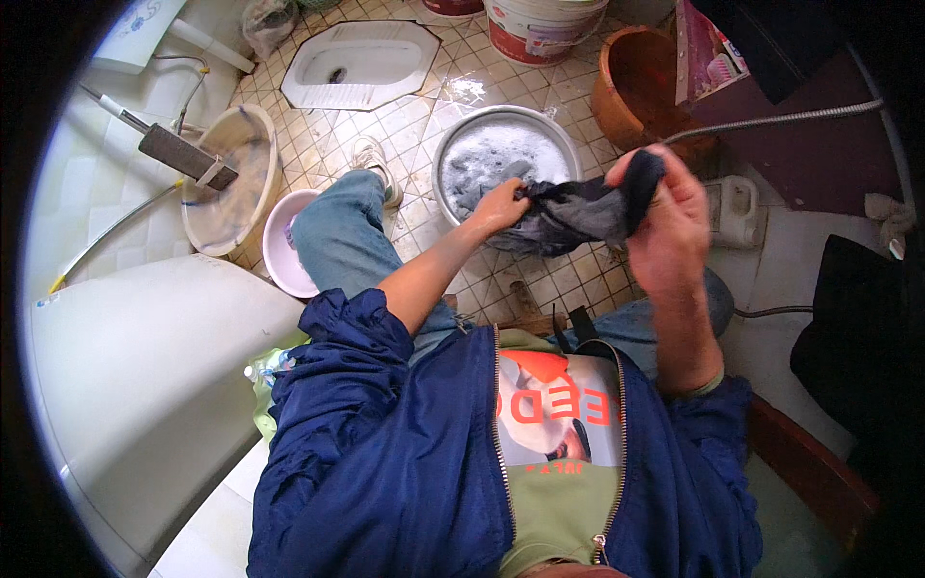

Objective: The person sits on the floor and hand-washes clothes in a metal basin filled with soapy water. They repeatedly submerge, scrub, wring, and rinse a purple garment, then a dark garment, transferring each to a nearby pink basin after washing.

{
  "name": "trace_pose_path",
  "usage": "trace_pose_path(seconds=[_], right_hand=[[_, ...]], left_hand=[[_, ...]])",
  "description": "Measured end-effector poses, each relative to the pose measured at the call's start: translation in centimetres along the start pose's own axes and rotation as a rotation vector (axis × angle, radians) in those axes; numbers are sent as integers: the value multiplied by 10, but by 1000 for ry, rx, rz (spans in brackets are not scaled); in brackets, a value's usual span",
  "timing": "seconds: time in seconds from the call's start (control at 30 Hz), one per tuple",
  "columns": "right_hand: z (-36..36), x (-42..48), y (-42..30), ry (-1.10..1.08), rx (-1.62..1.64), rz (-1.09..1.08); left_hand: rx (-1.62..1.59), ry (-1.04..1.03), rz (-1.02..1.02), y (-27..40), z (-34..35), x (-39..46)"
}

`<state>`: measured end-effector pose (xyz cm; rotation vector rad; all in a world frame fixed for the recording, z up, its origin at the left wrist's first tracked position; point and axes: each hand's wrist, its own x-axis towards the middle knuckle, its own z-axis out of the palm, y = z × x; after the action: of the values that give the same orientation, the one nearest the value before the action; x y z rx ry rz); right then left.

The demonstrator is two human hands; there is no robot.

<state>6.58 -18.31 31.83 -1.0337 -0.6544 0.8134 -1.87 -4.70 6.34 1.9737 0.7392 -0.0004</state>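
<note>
A dark wet cloth garment (578,213) is stretched between my two hands, over the near right rim of a round metal basin (571,137). My left hand (502,206) grips its bunched left end above the basin. At the other end, my right hand (672,209) is raised to the right of the basin, with a black band of the garment held in its fingers. Foamy suds (506,144) and grey soaked cloth (470,177) fill the basin.
A squat toilet (361,65) lies beyond the basin. Paint-type buckets (542,32) and a brown tub (614,94) stand behind. At the left are a pink basin (278,249) and a large leaning basin (267,173). A metal hose (780,119) crosses at right, above a white jug (737,217).
</note>
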Motion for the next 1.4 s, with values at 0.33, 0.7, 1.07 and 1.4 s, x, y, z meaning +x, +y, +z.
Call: trace_pose_path(seconds=[0.33,0.7,1.07,1.4], right_hand=[[-29,3,-64,-112,-27,-421],[-151,-2,95,454,-239,248],[-173,117,229,682,80,392],[-202,147,366,-157,-1337,219]], left_hand=[[-1075,83,49,101,-103,-28],[-276,-257,-269,-10,-69,-40],[-1224,259,-610,-79,-83,111],[-277,431,-313,-185,-3,168]])
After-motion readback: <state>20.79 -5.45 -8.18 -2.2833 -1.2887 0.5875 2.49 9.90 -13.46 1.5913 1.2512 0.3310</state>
